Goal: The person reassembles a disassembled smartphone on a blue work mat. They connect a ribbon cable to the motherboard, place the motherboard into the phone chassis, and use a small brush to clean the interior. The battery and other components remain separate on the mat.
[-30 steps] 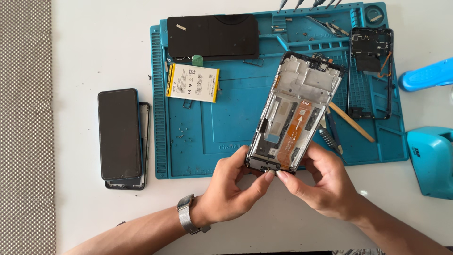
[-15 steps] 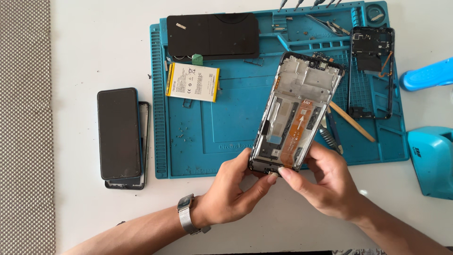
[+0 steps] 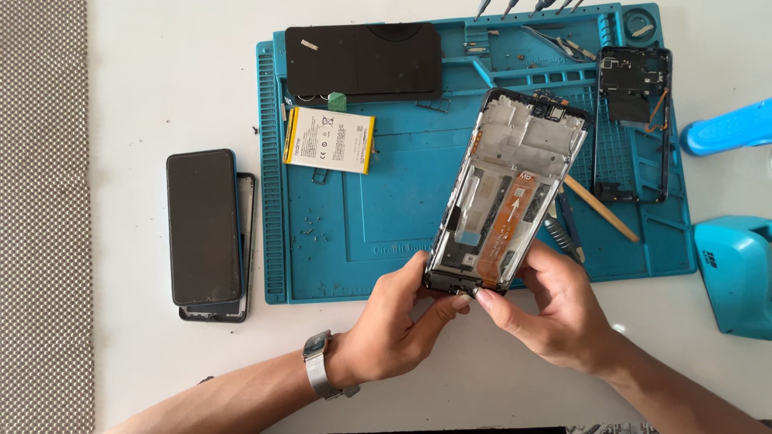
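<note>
Holding an opened phone frame (image 3: pixel 508 193) tilted above the blue mat (image 3: pixel 386 225), lower end toward the body, top end over the mat's middle right. Left hand (image 3: pixel 394 321) pinching the frame's bottom left corner, thumb on the edge, steel watch (image 3: pixel 318 363) on the wrist. Right hand (image 3: pixel 555 313) pinching the bottom edge from the other side, fingertips (image 3: pixel 482 296) meeting the left thumb at the lower end; possibly working a small part there, though too small to confirm. Orange flex cable (image 3: pixel 508 221) exposed along the frame's middle.

Step in hand, by judgement: working at the frame's lower end with the internals laid bare. Next move calling for a steady pinch and fine fingertip control, keeping off the flex.

Lying on the mat: battery (image 3: pixel 330 139) upper left, black back panel (image 3: pixel 363 61) above it, a second black frame (image 3: pixel 632 120) at right, wooden stick (image 3: pixel 601 210) just beside the held frame. Resting on the white table (image 3: pixel 161 72): a dark phone (image 3: pixel 203 227) stacked on another frame, left of the mat. Showing at far right: blue tools (image 3: pixel 733 273); at far left, a grey textured strip (image 3: pixel 42 217).
</note>
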